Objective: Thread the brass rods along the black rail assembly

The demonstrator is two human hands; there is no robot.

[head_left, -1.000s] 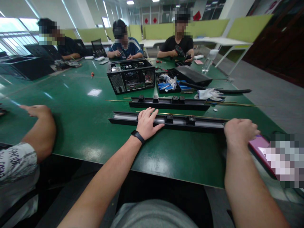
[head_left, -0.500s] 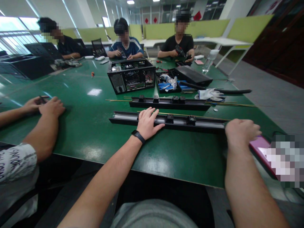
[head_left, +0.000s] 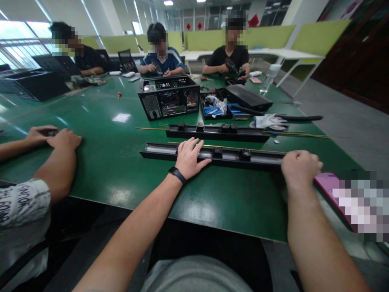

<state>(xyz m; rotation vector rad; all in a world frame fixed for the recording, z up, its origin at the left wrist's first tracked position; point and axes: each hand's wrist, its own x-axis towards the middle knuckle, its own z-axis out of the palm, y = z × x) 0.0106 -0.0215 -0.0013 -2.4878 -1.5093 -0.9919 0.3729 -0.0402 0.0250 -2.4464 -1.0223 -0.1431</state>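
Observation:
A long black rail point(head_left: 158, 151) with a pale channel lies across the green table in front of me, black blocks point(head_left: 244, 154) seated along it. My left hand point(head_left: 190, 157) rests over its middle, fingers spread and touching it. A thin brass rod point(head_left: 217, 146) runs along the rail's far side. At the rail's right end my right hand point(head_left: 300, 166) is closed in a fist, which the rod runs into; the gripped part is hidden. Just behind lies a similar black rail point(head_left: 209, 132) with blocks and more thin brass rods point(head_left: 316, 135).
Behind the rails stand an open computer case point(head_left: 168, 97) and a tray point(head_left: 217, 117) of gloves. A white glove point(head_left: 270, 121) lies right of it. A pink-edged device point(head_left: 330, 186) is beside my right arm. Another person's hands point(head_left: 63, 138) are at left; several people sit opposite.
My right hand has moved a little left toward the rail's end. The brass rod's left tip has slid further left, past my left hand, which has stayed in place.

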